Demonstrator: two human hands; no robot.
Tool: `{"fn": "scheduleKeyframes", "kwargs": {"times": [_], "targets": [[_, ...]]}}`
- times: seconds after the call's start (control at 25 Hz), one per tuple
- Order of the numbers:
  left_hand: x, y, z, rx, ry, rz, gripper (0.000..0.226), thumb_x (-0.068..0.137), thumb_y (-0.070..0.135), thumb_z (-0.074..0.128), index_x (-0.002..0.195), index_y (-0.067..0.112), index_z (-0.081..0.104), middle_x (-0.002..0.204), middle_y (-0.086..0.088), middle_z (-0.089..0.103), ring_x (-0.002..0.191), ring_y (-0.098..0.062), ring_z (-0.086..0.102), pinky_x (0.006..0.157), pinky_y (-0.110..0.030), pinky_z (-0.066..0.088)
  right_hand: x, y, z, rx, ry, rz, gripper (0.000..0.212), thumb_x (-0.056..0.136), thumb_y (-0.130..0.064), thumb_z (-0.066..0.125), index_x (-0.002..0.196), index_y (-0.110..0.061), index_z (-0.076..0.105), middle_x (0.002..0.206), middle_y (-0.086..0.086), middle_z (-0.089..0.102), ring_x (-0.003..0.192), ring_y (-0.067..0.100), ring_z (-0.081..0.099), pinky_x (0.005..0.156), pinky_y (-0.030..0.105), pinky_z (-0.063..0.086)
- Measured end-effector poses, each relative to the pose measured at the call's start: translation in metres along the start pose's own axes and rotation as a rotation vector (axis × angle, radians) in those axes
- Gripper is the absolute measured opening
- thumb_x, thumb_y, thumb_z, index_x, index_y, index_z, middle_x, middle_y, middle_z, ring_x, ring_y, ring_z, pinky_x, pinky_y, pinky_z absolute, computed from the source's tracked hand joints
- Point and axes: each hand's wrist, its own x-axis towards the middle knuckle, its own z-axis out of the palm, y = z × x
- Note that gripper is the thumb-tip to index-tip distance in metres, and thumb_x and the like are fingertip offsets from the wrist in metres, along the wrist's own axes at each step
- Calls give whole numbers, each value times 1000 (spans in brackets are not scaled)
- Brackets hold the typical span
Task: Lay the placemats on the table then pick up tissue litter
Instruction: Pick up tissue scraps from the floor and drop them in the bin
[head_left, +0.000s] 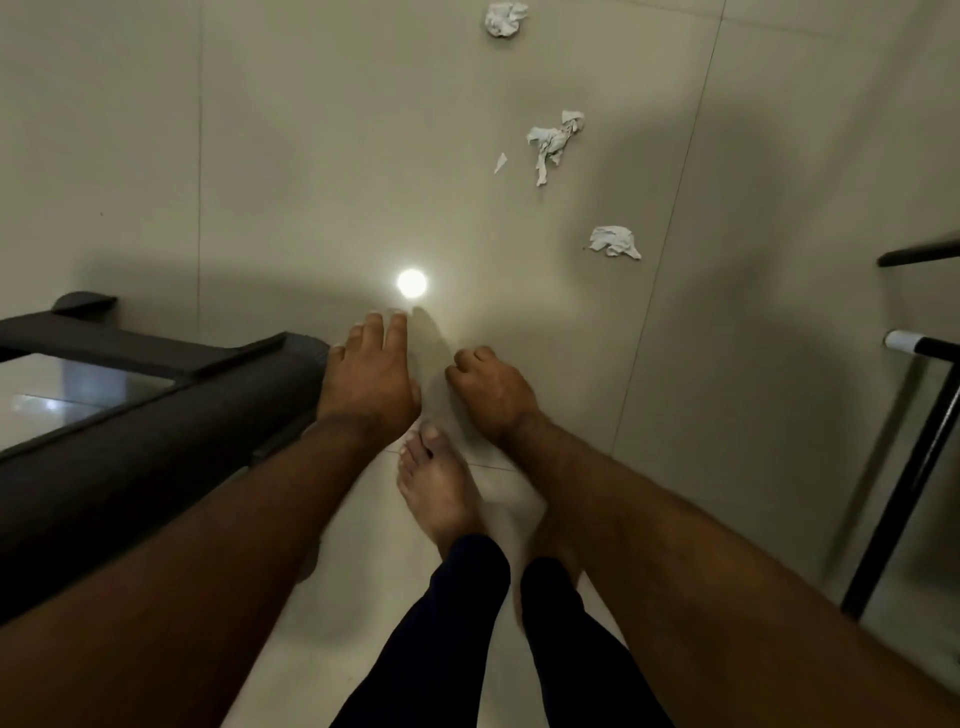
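White crumpled tissues lie on the pale tiled floor ahead of me. One ball of tissue (505, 18) is at the far top, a torn strip (555, 141) with a small scrap (500, 162) beside it is further down, and a flatter wad (614, 241) is nearest. My left hand (369, 376) hangs above the floor with fingers loosely apart, holding nothing. My right hand (491, 387) is curled into a loose fist, with nothing visible in it. Both hands are well short of the tissues. No placemats are in view.
A dark-framed glass table corner (156, 395) juts in at the left, next to my left hand. Black metal furniture legs (914, 467) stand at the right edge. My bare feet (439, 493) are on the tiles, below a bright lamp reflection (412, 283).
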Motion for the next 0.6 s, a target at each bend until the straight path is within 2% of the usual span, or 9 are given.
{"fn": "scheduleKeyframes", "kwargs": {"times": [0.04,0.12,0.2,0.28,0.36,0.44,0.52,0.6], "targets": [[0,3,-2,-8,4,2,83,88,33,59,158,13,21,154,-18,37,139,-38,40,110,-57,40,0,-1,-2,16,-13,-10,13,78,-8,70,88,-2,66,93,18,61,89,39,58,57,41,53],[0,11,-4,-30,9,20,82,89,33,59,158,13,21,153,-17,38,137,-37,42,110,-54,42,0,2,-8,26,-67,-7,15,84,-11,65,98,-4,66,100,18,61,97,39,57,67,43,50],[0,20,-7,-101,-1,32,79,90,33,60,158,13,23,150,-16,42,133,-36,46,106,-51,46,-1,6,-16,103,-88,97,23,90,-13,59,111,-8,65,109,16,63,104,37,56,78,42,49],[-1,31,-11,-212,-47,25,77,91,32,63,157,14,28,146,-15,48,128,-36,51,100,-49,50,-5,7,-28,387,45,362,34,86,-8,61,119,-11,67,107,13,68,99,32,62,84,38,50],[-5,48,-14,-307,-63,51,70,91,31,65,152,15,36,138,-14,56,120,-35,57,94,-46,51,-11,5,-45,746,204,646,49,78,-3,71,125,-13,65,89,5,71,82,20,66,78,31,54],[-9,68,-14,-377,-71,69,60,93,27,66,147,14,45,130,-13,61,115,-33,60,92,-42,50,-13,6,-58,1077,193,828,72,75,1,78,140,-16,52,77,-2,69,73,9,65,68,19,54],[-10,85,-10,-370,-65,85,40,93,20,64,132,14,58,117,-10,65,108,-32,63,86,-39,50,-16,6,-72,1355,137,915,84,75,5,76,148,-17,41,84,1,70,80,13,68,67,23,56],[-10,97,-8,-320,-25,68,17,90,11,61,105,15,68,98,-6,64,93,-29,64,73,-33,47,-20,10,-84,1526,95,954,94,73,8,74,153,-18,32,107,14,68,93,25,69,70,32,58]]}}
